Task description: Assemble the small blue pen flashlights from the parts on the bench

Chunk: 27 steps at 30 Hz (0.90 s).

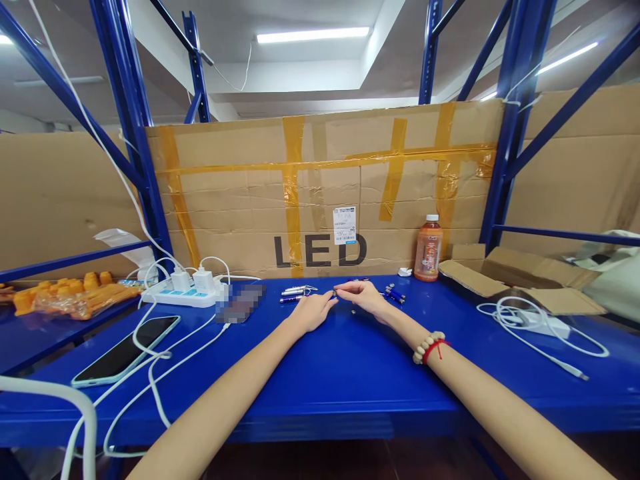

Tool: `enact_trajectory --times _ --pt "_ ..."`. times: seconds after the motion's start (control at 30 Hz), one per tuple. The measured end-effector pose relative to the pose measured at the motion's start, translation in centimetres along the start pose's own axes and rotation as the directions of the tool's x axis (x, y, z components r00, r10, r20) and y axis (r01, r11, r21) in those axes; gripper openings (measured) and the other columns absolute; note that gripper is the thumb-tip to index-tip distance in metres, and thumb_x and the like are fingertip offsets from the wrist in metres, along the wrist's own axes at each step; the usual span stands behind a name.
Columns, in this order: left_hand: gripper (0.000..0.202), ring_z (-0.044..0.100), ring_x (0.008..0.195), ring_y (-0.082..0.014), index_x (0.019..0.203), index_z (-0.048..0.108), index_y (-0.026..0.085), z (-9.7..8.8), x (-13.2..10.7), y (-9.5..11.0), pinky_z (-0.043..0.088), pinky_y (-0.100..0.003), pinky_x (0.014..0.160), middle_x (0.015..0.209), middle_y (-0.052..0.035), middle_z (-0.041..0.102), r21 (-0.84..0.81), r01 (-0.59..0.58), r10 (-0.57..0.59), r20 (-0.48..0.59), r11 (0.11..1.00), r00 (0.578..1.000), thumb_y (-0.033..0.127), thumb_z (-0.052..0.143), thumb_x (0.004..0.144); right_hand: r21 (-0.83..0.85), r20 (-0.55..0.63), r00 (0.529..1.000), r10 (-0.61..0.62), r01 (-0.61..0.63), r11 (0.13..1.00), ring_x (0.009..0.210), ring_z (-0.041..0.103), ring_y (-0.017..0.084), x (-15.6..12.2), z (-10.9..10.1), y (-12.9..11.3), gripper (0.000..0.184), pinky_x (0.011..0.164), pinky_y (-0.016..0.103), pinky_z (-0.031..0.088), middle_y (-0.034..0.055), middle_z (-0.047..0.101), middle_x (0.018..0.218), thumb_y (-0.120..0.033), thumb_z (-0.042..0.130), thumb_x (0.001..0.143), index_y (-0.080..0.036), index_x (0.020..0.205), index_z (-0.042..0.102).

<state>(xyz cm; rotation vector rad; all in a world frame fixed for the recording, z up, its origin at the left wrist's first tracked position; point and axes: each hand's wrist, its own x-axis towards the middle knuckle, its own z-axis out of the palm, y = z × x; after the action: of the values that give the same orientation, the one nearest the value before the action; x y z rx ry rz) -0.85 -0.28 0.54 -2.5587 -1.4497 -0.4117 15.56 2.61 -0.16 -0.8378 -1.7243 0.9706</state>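
Observation:
My left hand (314, 312) is closed near the middle of the blue shelf, its fingertips pressed together at a tiny dark piece. My right hand (364, 297) pinches at the same spot from the other side; the piece is too small to name. Left of my hands lie a silver pen-like stick (296, 291) and a dark blue-purple one (289, 300). Several short blue pen-like parts (395, 294) rest beyond my right hand. A tiny metal bit (353, 312) sits on the shelf between my wrists.
At left are a white power strip (187, 295) with plugs and cables, a phone (127, 350) and bagged orange parts (80, 297). A bottle (429, 248) stands before the cardboard wall (240, 200). An open carton (520, 273) and coiled white cable (540, 327) are at right.

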Motion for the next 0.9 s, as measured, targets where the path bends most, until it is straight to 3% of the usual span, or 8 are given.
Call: enact_trajectory --times 0.3,0.9 --pt "0.036 0.059 0.084 -0.0223 0.102 0.047 0.018 0.2 0.1 0.1 0.043 -0.029 0.066 0.092 -0.0088 0.063 0.025 -0.008 0.008 -0.009 1.0 1.0 0.035 0.018 0.09 -0.037 -0.004 1.0 0.026 -0.026 0.999 0.069 0.056 0.013 -0.4 0.3 -1.4 0.037 0.058 0.023 0.044 0.0062 0.066 0.081 -0.038 0.062 0.063 -0.013 0.09 0.066" --pt "0.035 0.056 0.087 -0.02 0.107 0.043 0.022 0.6 0.2 -0.4 0.043 -0.027 0.066 0.092 -0.0056 0.059 -0.039 0.044 -0.048 -0.102 0.998 0.994 0.038 0.018 0.09 -0.044 -0.016 0.999 0.029 -0.03 0.999 0.07 0.056 0.013 -0.4 0.1 -1.4 0.035 0.057 0.023 0.043 0.0057 0.066 0.083 -0.038 0.062 0.062 -0.016 0.089 0.067"
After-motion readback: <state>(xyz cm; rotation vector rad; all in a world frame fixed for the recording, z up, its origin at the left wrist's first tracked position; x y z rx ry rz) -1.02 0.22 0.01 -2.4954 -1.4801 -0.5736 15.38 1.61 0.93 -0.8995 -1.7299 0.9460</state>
